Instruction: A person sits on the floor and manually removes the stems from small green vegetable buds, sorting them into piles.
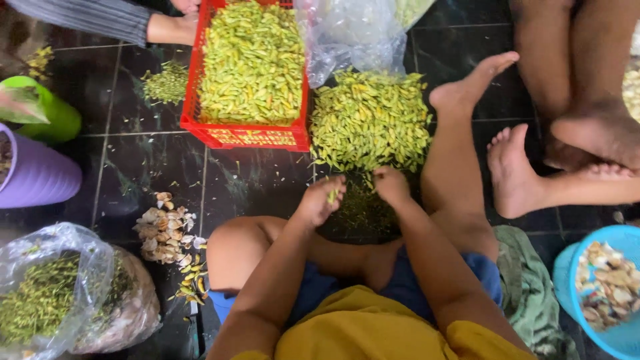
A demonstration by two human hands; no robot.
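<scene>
I sit on a dark tiled floor with my legs folded. My left hand [320,199] is closed around a small yellow-green bud [331,195]. My right hand [390,185] is closed too, at the near edge of a loose heap of yellow-green buds [370,120]; I cannot tell whether it holds one. The two hands are close together, just in front of the heap. Behind it a red plastic crate [248,137] is filled with the same buds.
Another person's hand [175,28] rests at the crate's far left corner. Someone else's bare legs and feet [567,143] lie at right. Clear plastic bags [60,293] of green stems, a pile of pale husks [163,227], purple [37,175] and green [50,110] tubs, and a blue bowl [567,273] surround me.
</scene>
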